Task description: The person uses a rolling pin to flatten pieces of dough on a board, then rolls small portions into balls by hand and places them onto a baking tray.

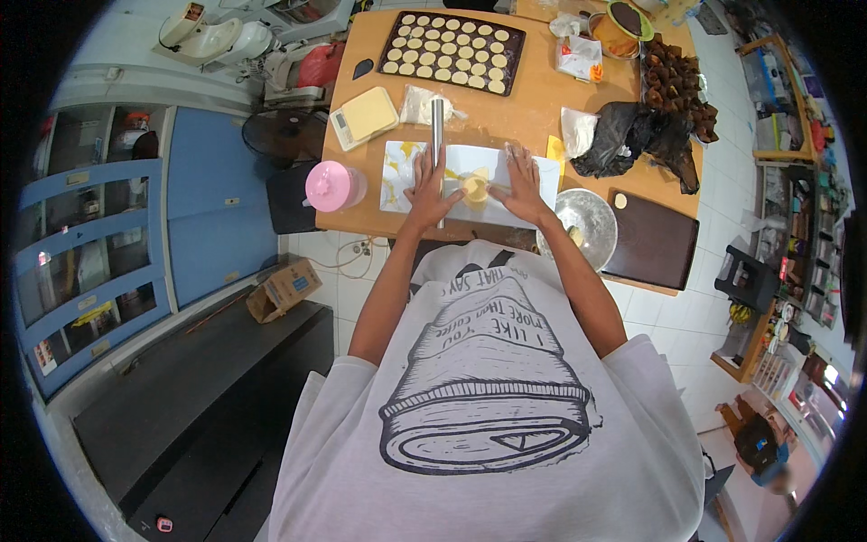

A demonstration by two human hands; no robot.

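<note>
A white board with a yellow pattern [501, 211] lies at the table's near edge. On it is a small piece of pale yellow dough with a rounded shape [475, 187]; whether a cutter sits on it is too small to tell. My left hand [424, 187] rests with fingers spread at the dough's left, its thumb reaching the dough's edge. Beside its fingers a steel rolling pin [438, 126] lies lengthwise, pointing away from me. My right hand [521, 188] is spread flat at the dough's right, thumb pointing in toward it. Neither hand grips anything.
A dark tray of pale dough rounds [513, 65] stands at the back. Left are a scale [364, 118] and a pink-lidded jug [332, 185]. A steel bowl [591, 221], a dark tray with one round [657, 237], black plastic bag [628, 144] and brown paper cups [673, 86] sit right.
</note>
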